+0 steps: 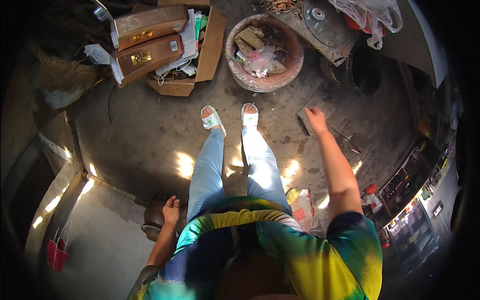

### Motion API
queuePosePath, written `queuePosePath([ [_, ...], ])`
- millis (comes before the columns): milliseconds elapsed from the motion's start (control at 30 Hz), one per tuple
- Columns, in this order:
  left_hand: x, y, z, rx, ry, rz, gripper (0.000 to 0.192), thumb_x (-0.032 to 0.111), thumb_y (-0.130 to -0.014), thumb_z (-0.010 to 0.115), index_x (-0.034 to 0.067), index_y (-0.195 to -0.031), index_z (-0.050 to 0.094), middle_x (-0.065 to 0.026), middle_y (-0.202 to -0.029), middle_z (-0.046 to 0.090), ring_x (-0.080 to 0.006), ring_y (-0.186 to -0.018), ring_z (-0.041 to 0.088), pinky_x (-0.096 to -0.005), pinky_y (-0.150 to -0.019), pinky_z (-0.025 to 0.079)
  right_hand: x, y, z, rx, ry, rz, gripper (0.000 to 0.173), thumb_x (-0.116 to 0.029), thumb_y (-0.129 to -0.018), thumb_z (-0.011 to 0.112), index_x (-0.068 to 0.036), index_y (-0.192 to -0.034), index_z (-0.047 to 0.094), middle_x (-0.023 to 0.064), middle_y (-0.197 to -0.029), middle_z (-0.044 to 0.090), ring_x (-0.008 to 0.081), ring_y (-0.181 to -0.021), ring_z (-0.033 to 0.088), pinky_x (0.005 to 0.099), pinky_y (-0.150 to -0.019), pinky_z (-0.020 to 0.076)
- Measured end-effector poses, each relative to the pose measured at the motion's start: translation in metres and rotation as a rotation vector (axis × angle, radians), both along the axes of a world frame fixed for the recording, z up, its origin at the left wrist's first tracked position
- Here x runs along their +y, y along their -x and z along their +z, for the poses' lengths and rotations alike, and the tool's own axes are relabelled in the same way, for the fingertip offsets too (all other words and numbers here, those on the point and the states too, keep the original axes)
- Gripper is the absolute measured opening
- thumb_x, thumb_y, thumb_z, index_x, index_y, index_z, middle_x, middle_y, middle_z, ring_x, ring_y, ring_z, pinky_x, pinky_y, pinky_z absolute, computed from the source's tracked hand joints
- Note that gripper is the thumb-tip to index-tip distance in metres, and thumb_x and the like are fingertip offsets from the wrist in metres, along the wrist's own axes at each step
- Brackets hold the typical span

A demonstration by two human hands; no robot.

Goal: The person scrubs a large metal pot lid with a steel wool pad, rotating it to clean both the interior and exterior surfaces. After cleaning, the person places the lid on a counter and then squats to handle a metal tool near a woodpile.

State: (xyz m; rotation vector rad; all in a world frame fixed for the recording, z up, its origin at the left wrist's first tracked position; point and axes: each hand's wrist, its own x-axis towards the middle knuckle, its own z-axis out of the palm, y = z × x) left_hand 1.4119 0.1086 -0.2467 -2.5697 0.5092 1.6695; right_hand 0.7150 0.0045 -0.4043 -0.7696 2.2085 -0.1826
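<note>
My left hand [171, 210] hangs low beside my hip with its fingers loosely curled, and I see nothing in it. Just behind it, a brown glazed jar [154, 217] stands by the wall. My right hand [317, 119] reaches forward to the right, fingers folded together, with no object visible in it. Below that hand lies a flat, dark square slab [313, 107] on the floor. Ahead of my feet stands a round tub [232, 77] with plastic film around its rim. Crumpled plastic [260, 60] and scraps lie inside it.
A cardboard box [213, 41] of waste stands ahead left, with two brown cartons [148, 56] beside it. A broom [65, 75] is further left. A glass lid [324, 22] lies on a slab at front right, near a dark bucket [365, 71]. A red bag [57, 255] is behind left.
</note>
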Motion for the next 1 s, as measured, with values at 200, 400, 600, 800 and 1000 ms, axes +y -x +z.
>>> queuePosePath([
  [200,0.012,-0.021,0.010,-0.018,-0.010,0.041,0.029,0.011,-0.098,0.065,0.005,-0.127,0.061,0.0013,-0.094,0.067,-0.0085,-0.080,0.062,-0.0238,-0.067,0.050,-0.099,-0.058,-0.135,-0.318,0.037,-0.973,0.062,-0.064,-0.092,0.060,-0.011,-0.124,0.063,0.0032,-0.101,0.059,0.0202,-0.097,0.052,0.0521,-0.085,0.0488],
  [400,0.021,-0.030,0.014,-0.042,-0.043,0.102,0.030,0.012,-0.098,0.066,0.006,-0.128,0.061,0.0002,-0.097,0.068,-0.0107,-0.084,0.066,-0.0254,-0.069,0.052,-0.122,-0.026,-0.153,-0.566,0.148,-1.311,0.062,-0.078,-0.090,0.046,-0.018,-0.097,0.060,-0.0016,-0.075,0.054,0.0167,-0.072,0.055,0.0444,-0.078,0.0465],
  [600,0.018,-0.026,0.005,0.006,-0.057,0.040,0.031,0.013,-0.100,0.064,0.006,-0.130,0.061,-0.0021,-0.102,0.069,-0.0124,-0.087,0.067,-0.0272,-0.074,0.054,-0.043,0.038,-0.147,-0.363,0.178,-1.332,0.069,-0.080,-0.089,0.046,-0.013,-0.095,0.059,0.0015,-0.074,0.053,0.0188,-0.056,0.046,0.0377,-0.050,0.0368],
  [800,0.015,-0.024,0.010,-0.019,-0.067,0.083,0.029,0.014,-0.100,0.064,0.004,-0.128,0.061,-0.0023,-0.102,0.069,-0.0138,-0.089,0.068,-0.0284,-0.075,0.055,0.065,0.113,-0.119,0.120,0.039,-1.229,0.085,-0.078,-0.090,0.047,0.001,-0.115,0.065,0.0100,-0.091,0.064,0.0261,-0.073,0.059,0.0439,-0.057,0.0440],
  [1000,-0.001,-0.012,0.003,0.028,-0.068,0.086,0.029,0.013,-0.100,0.063,0.004,-0.128,0.061,-0.0032,-0.098,0.069,-0.0139,-0.087,0.069,-0.0273,-0.071,0.054,0.096,0.071,-0.051,-0.022,-0.044,-0.918,0.065,-0.077,-0.088,0.054,-0.012,-0.081,0.059,0.0041,-0.074,0.053,0.0220,-0.071,0.051,0.0458,-0.066,0.0433],
])
